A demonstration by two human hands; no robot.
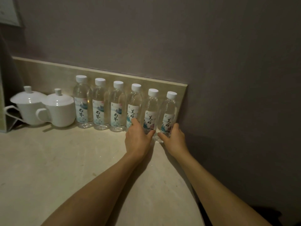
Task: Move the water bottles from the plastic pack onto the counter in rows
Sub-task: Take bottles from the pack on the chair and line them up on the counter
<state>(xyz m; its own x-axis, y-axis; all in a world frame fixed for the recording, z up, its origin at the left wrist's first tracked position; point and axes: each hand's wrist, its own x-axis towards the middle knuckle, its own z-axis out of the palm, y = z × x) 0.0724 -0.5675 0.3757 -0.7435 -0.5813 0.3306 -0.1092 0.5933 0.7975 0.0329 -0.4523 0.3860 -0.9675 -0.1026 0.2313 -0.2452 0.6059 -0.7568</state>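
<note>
Several clear water bottles with white caps stand upright in one row along the low backsplash on the pale counter (65, 160). My left hand (138, 137) wraps the base of the second bottle from the right (151, 110), its index finger touching the bottle to its left (134, 103). My right hand (174, 139) grips the base of the rightmost bottle (169, 111), which stands beside the wall corner. Both held bottles rest on the counter. No plastic pack is in view.
Two white lidded cups (29, 106) (58, 108) stand left of the bottle row. A folded card stand (8, 116) sits at the far left edge. The grey wall (228, 95) closes the counter on the right.
</note>
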